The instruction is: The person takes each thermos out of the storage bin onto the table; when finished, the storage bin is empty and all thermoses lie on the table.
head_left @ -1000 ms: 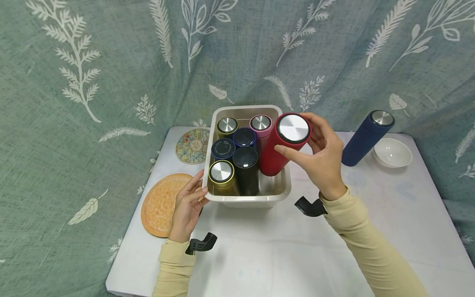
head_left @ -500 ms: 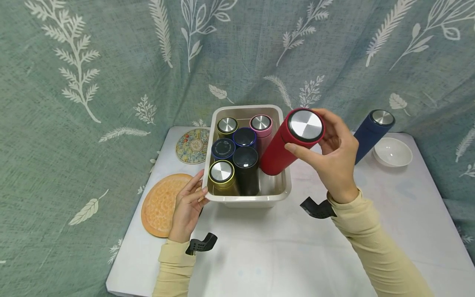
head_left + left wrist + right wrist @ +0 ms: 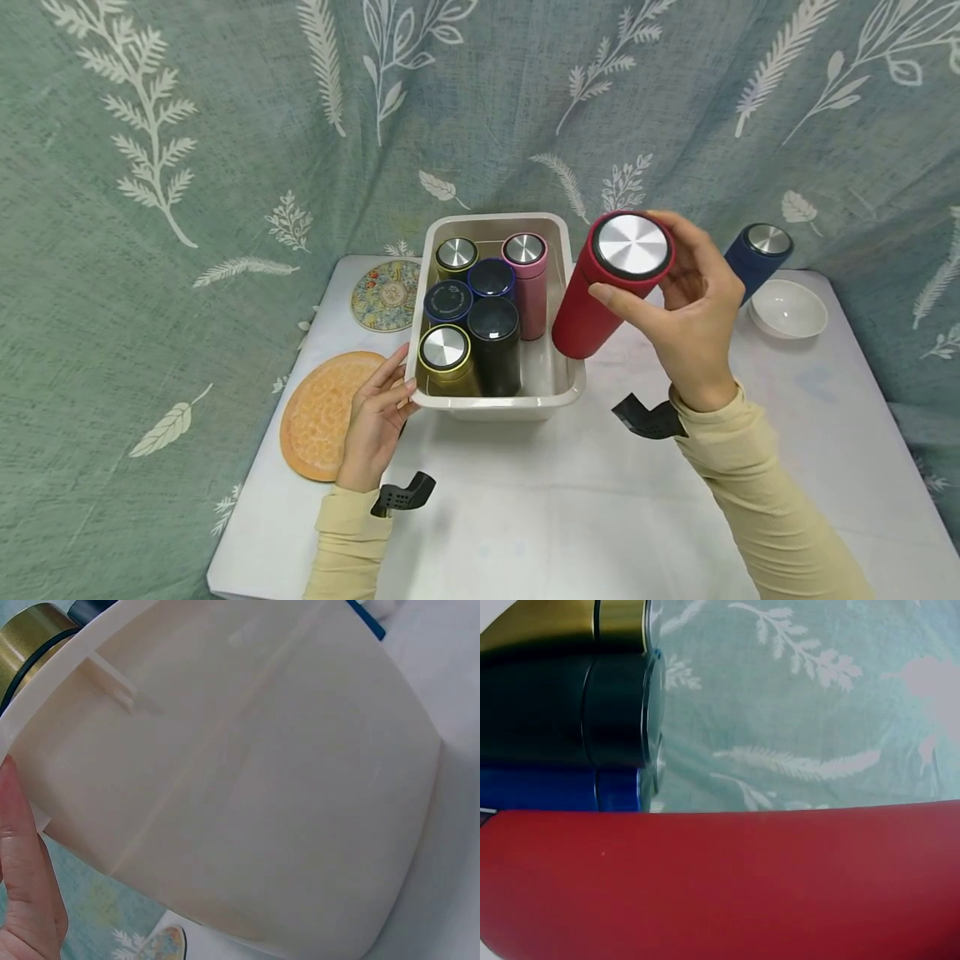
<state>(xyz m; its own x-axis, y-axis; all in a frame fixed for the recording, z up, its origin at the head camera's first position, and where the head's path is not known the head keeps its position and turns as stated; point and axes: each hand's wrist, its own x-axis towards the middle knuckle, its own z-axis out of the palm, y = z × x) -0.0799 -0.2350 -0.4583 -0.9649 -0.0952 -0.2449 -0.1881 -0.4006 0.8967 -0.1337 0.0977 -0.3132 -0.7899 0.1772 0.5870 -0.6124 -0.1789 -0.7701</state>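
Note:
My right hand [image 3: 693, 312] grips a red thermos flask [image 3: 600, 304] near its silver-topped lid, thumb on the near side. The flask leans right, its base in front of the right rim of a pale plastic bin [image 3: 573, 392]. It fills the lower right wrist view. At the bin's near left corner my left hand [image 3: 375, 425] holds the rim between thumb and fingers. Inside the bin stand a pink flask [image 3: 532, 300], a black flask [image 3: 498, 358], a gold flask [image 3: 453, 375] and several others, all upright. The left wrist view shows mostly the bin's outer wall [image 3: 285, 772].
A dark blue flask [image 3: 752, 258] stands behind my right hand, partly hidden by it, next to a white bowl [image 3: 787, 310]. On the left lie an orange round mat [image 3: 322, 417] and a patterned round mat [image 3: 382, 296]. A patterned curtain [image 3: 247, 167] hangs behind the table.
My right hand has moved right and slightly up with the red flask, away from the pink flask, which now shows more fully. My left hand stays at the bin's corner.

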